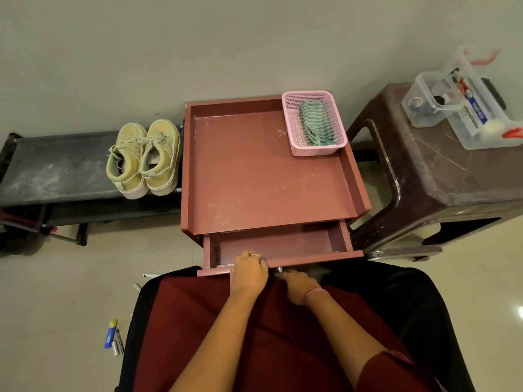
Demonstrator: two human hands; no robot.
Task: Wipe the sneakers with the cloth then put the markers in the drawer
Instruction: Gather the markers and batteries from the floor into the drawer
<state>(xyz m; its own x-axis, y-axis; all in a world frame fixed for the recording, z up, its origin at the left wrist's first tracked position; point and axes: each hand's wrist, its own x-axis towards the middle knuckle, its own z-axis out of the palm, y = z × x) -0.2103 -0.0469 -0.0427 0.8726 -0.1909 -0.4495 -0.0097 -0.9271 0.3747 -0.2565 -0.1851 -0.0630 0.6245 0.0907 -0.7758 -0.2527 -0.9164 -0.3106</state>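
The reddish-brown wooden drawer (278, 247) was pulled open, and no markers could be seen inside. The left hand (249, 271) lay curled over its front edge. The right hand (300, 282) was by the small metal knob (279, 269), but its fingers could not be made out. The thin blue and grey markers (114, 338) lay on the pale tiled floor (70, 278), well apart. The drawer step seemed begun; next, the markers would need picking up. The worn yellow canvas sneakers (144, 158) sat on the black rack (56, 168), the striped green cloth (314, 123) in the pink plastic basket (336, 120).

We take this for a home entryway, pale tiled floor (56, 278), plain wall (198, 38), low black shoe rack (56, 168) bearing sneakers (144, 158), small maroon drawer cabinet (268, 165), brown plastic stool (438, 171)
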